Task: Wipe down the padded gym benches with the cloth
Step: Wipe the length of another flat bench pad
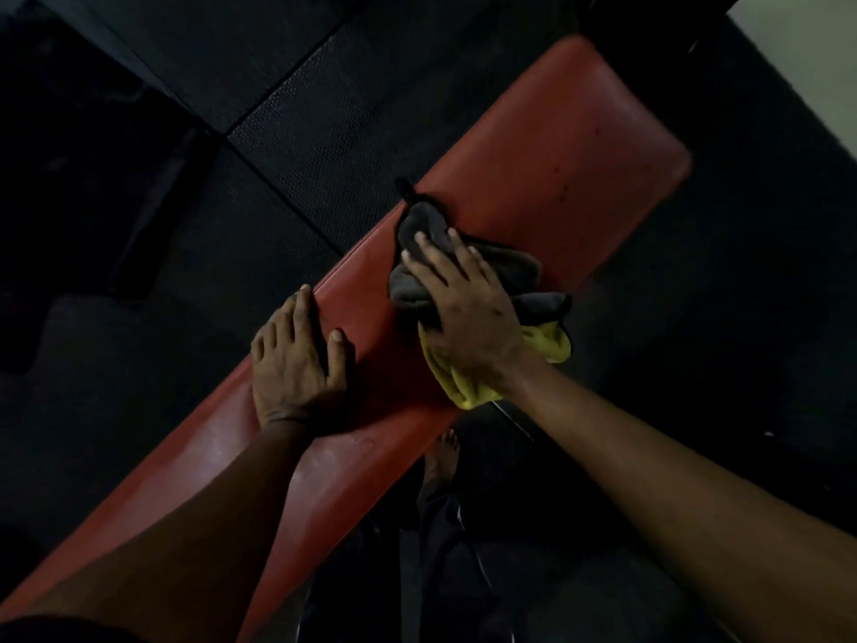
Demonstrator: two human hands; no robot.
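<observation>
Bare forearms reach in from the near edge onto the red padded surface (579,146), which runs slantwise across the dark rubber floor (324,132). The left hand (297,359) holds the far edge, fingers curled over the side and thumb flat on top. The right hand (468,317) presses the grey and yellow cloth (510,266) onto the padding at mid-length, fingers straight and spread. A bare foot (440,457) stands beside the near edge.
</observation>
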